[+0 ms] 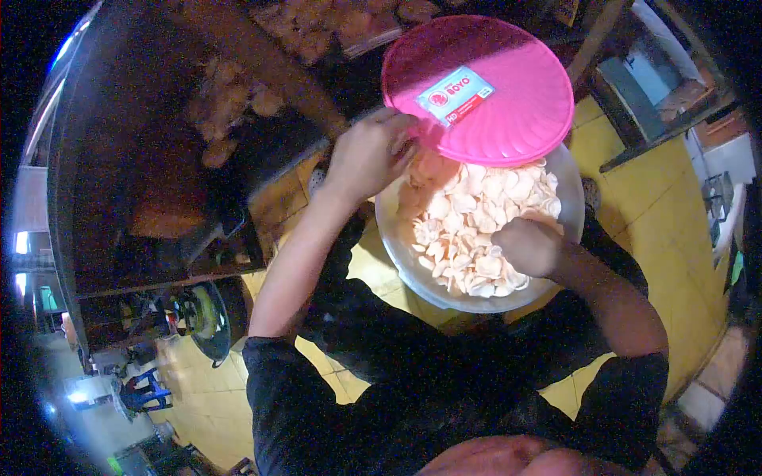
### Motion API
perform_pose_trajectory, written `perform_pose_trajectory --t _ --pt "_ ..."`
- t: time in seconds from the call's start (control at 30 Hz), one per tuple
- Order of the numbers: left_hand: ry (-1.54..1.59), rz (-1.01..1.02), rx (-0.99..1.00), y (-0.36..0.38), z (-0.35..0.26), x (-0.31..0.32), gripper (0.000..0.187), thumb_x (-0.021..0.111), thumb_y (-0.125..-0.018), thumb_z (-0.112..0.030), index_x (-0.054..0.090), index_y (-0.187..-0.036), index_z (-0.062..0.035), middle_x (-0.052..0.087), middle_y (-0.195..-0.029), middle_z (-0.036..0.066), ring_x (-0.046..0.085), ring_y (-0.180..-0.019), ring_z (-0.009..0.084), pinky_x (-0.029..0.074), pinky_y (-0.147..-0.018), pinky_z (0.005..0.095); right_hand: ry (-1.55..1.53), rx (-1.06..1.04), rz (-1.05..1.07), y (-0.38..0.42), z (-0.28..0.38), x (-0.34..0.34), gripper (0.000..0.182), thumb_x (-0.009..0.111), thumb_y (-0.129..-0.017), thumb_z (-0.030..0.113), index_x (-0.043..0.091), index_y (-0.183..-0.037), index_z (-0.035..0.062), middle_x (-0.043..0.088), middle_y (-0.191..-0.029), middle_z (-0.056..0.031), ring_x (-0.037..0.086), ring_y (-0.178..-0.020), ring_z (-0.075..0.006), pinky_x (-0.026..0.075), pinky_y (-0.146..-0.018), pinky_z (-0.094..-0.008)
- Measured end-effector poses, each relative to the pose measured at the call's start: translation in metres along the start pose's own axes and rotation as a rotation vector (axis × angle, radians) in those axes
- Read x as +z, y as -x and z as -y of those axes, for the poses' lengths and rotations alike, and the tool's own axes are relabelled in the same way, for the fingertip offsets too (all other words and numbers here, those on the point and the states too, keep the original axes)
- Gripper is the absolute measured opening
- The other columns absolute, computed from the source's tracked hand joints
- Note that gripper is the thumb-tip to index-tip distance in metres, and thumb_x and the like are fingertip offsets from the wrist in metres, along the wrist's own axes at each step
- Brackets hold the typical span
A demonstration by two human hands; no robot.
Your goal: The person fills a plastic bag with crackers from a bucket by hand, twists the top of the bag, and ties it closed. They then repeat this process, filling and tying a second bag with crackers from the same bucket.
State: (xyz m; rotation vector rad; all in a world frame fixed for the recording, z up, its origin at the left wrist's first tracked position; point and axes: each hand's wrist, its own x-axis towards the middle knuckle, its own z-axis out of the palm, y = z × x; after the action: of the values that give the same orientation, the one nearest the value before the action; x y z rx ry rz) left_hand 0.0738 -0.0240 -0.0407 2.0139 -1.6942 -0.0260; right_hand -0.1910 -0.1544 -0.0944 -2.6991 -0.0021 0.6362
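A wide metal basin point(444, 300) stands between my legs, full of pale, thin, round crackers point(468, 214). My right hand point(530, 246) is among the crackers at the basin's right side, its fingers curled down and closed on some of them. Over the basin's far rim lies a round pink plastic tray point(524, 103) with a fluted edge. On it is a white, blue and red BOYO packet point(456, 95). At the tray's near left edge my left hand point(379, 151) has its fingers pinched together; whatever is between them cannot be made out.
Dark wooden shelving point(159, 143) stands along the left, with bags of crackers point(230, 103) on it. More bags lie at the top. A wooden frame point(659, 87) is at the upper right, over a yellow tiled floor point(667, 230). A blue stool point(147, 391) stands at lower left.
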Motion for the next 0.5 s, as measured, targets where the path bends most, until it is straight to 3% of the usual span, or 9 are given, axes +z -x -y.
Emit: perform_pose_trajectory --t 0.07,0.17,0.23,0.27,0.33,0.4,0.43,0.47,0.5 --pt "-0.012 -0.091 0.085 -0.012 0.0 0.022 0.03 0.069 -0.078 -0.013 0.066 -0.108 -0.0091 0.065 -0.101 0.016 0.064 -0.092 0.0342 0.052 -0.078 0.043 0.046 0.01 0.011 0.003 0.002 -0.006 0.013 0.057 -0.079 0.004 0.065 -0.089 0.0017 0.066 -0.085 -0.0157 0.066 -0.087 -0.0322 0.051 -0.082 -0.0423" --pt "-0.153 -0.259 0.141 -0.029 0.006 0.047 0.038 0.068 -0.074 -0.006 0.064 -0.112 -0.0099 0.063 -0.106 0.015 0.062 -0.098 0.0329 0.051 -0.083 0.043 0.111 -0.013 -0.139 0.012 0.005 -0.025 0.014 0.06 -0.08 0.008 0.067 -0.091 0.0035 0.066 -0.086 -0.0125 0.065 -0.084 -0.0294 0.051 -0.082 -0.0397" --pt "-0.21 -0.261 0.116 -0.04 0.015 0.055 0.038 0.066 -0.073 -0.003 0.066 -0.11 -0.009 0.065 -0.106 0.015 0.062 -0.101 0.0317 0.049 -0.086 0.043 -0.181 -0.164 -0.582 0.013 0.011 -0.043 0.015 0.064 -0.08 0.011 0.068 -0.093 0.0055 0.066 -0.087 -0.0107 0.066 -0.083 -0.0264 0.053 -0.079 -0.0366" --pt "-0.156 -0.2 0.144 -0.046 0.022 0.056 0.036 0.065 -0.072 -0.002 0.067 -0.108 -0.008 0.065 -0.107 0.015 0.062 -0.099 0.0322 0.05 -0.085 0.0426 -0.173 -0.169 -0.579 0.02 0.019 -0.058 0.015 0.064 -0.08 0.011 0.068 -0.093 0.0055 0.066 -0.087 -0.0107 0.066 -0.083 -0.0264 0.053 -0.079 -0.0366" --pt "-0.102 -0.145 0.168 -0.054 0.033 0.06 0.035 0.065 -0.071 -0.001 0.068 -0.106 -0.007 0.065 -0.108 0.016 0.063 -0.097 0.0327 0.051 -0.083 0.0423 -0.272 -0.283 -0.889 0.042 0.04 -0.086 0.024 0.063 -0.08 0.012 0.069 -0.103 0.0087 0.065 -0.104 -0.0084 0.067 -0.088 -0.0271 0.056 -0.078 -0.0383" --pt "0.031 -0.06 0.103 -0.06 0.038 0.065 0.03 0.065 -0.071 -0.001 0.07 -0.101 -0.0048 0.066 -0.105 0.017 0.064 -0.092 0.034 0.052 -0.08 0.0418 -0.364 -0.563 -0.962 0.056 0.045 -0.093 0.027 0.063 -0.081 0.014 0.069 -0.107 0.0101 0.067 -0.106 -0.006 0.068 -0.091 -0.0251 0.056 -0.079 -0.0368" --pt "0.03 -0.058 0.103 -0.062 0.035 0.065 0.03 0.065 -0.071 -0.001 0.07 -0.101 -0.0048 0.066 -0.105 0.017 0.064 -0.092 0.034 0.052 -0.08 0.0418 -0.16 -0.608 -0.875 0.075 0.046 -0.108 0.029 0.062 -0.083 0.015 0.068 -0.111 0.0106 0.068 -0.11 -0.0066 0.068 -0.093 -0.0236 0.057 -0.079 -0.0346" --pt "0.081 -0.071 0.094 -0.063 0.031 0.066 0.029 0.065 -0.072 -0.001 0.069 -0.101 -0.0039 0.067 -0.101 0.018 0.065 -0.091 0.0338 0.052 -0.078 0.0412 -0.389 -0.756 -0.897 0.074 0.051 -0.107 0.029 0.062 -0.084 0.015 0.067 -0.112 0.0088 0.069 -0.109 -0.0083 0.068 -0.092 -0.0229 0.057 -0.077 -0.0323" --pt "0.133 -0.083 0.085 -0.065 0.024 0.064 0.027 0.066 -0.074 -0.002 0.069 -0.1 -0.003 0.067 -0.098 0.018 0.065 -0.09 0.0336 0.053 -0.077 0.0405 -0.365 -0.843 -0.867 0.08 0.052 -0.116 0.029 0.063 -0.085 0.016 0.067 -0.112 0.0065 0.069 -0.11 -0.0096 0.068 -0.09 -0.0212 0.057 -0.074 -0.0315"
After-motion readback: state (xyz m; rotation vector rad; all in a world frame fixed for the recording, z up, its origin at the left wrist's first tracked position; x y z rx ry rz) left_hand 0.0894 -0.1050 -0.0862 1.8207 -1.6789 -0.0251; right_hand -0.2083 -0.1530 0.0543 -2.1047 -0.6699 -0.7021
